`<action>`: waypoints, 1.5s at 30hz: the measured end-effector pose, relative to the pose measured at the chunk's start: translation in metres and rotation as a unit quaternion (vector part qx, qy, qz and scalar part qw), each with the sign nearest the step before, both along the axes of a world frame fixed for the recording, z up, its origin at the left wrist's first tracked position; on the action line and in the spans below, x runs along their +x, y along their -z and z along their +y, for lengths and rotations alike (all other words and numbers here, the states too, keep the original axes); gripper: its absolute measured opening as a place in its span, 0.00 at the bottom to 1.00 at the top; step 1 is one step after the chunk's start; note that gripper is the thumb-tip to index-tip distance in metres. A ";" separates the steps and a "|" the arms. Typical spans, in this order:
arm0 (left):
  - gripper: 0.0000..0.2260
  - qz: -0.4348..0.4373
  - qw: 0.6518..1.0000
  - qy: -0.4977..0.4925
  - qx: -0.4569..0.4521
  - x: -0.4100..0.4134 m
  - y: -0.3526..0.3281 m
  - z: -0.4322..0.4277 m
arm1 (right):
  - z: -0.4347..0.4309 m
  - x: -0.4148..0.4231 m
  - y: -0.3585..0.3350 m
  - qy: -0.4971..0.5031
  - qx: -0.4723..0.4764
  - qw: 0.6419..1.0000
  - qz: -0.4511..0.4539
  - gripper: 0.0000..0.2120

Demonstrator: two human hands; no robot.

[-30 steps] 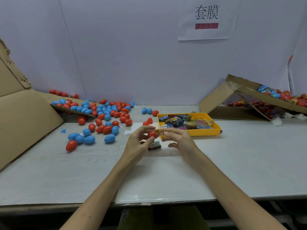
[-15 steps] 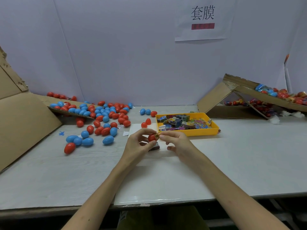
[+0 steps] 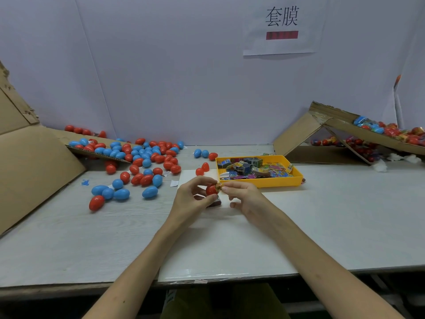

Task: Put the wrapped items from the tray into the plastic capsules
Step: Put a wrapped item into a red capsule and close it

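While the left hand (image 3: pixel 192 200) curls its fingers round the red capsule (image 3: pixel 210 190), the right hand (image 3: pixel 247 196) pinches the wrapped item (image 3: pixel 218 186) at its mouth — push straight in, capsule steady.

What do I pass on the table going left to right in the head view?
Cardboard flap, pile of red and blue capsules, left hand, yellow tray, tilted cardboard box.
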State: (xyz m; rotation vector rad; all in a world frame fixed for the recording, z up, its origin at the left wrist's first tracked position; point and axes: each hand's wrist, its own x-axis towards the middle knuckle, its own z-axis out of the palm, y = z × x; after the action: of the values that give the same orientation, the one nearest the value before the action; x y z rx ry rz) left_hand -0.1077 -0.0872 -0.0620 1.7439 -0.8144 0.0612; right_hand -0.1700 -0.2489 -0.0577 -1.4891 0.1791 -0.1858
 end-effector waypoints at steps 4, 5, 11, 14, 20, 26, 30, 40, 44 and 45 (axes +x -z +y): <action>0.15 -0.002 1.000 -0.003 -0.001 0.000 0.000 0.000 | -0.001 -0.001 0.002 -0.003 0.007 1.000 -0.002 0.06; 0.15 -0.002 1.000 -0.005 0.000 0.000 0.000 0.000 | -0.001 -0.001 0.002 -0.004 0.007 1.000 -0.003 0.06; 0.14 -0.012 1.000 -0.011 0.011 0.000 0.001 0.000 | 0.000 -0.002 0.002 0.001 -0.013 1.000 -0.008 0.05; 0.14 -0.018 1.000 -0.017 0.015 0.000 0.002 0.000 | 0.001 -0.002 0.001 0.008 -0.032 0.999 -0.010 0.05; 0.14 -0.021 1.000 -0.018 0.003 0.000 0.002 -0.002 | 0.001 -0.004 -0.004 -0.006 0.033 0.999 0.004 0.03; 0.14 -0.027 1.000 -0.016 -0.001 0.000 0.003 -0.003 | 0.003 -0.004 -0.006 -0.021 0.071 0.997 0.019 0.03; 0.14 -0.030 0.999 -0.013 -0.003 0.001 0.004 -0.002 | 0.001 -0.004 -0.004 -0.031 0.073 0.997 0.016 0.04; 0.13 -0.040 0.999 -0.018 -0.001 0.001 0.005 -0.002 | 0.001 -0.007 -0.001 -0.045 0.061 0.997 -0.002 0.05; 0.13 -0.039 0.999 -0.021 0.003 0.001 0.005 -0.002 | 0.002 -0.006 -0.001 -0.040 0.050 0.998 -0.002 0.04; 0.13 -0.037 0.999 -0.023 0.003 0.001 0.004 -0.002 | 0.002 -0.005 0.000 -0.036 0.042 0.998 -0.002 0.05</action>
State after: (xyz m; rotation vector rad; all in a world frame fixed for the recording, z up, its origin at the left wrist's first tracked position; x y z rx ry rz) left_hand -0.1071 -0.0888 -0.0665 1.7746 -0.8295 0.1560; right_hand -0.1755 -0.2465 -0.0575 -1.4097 0.1285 -0.1220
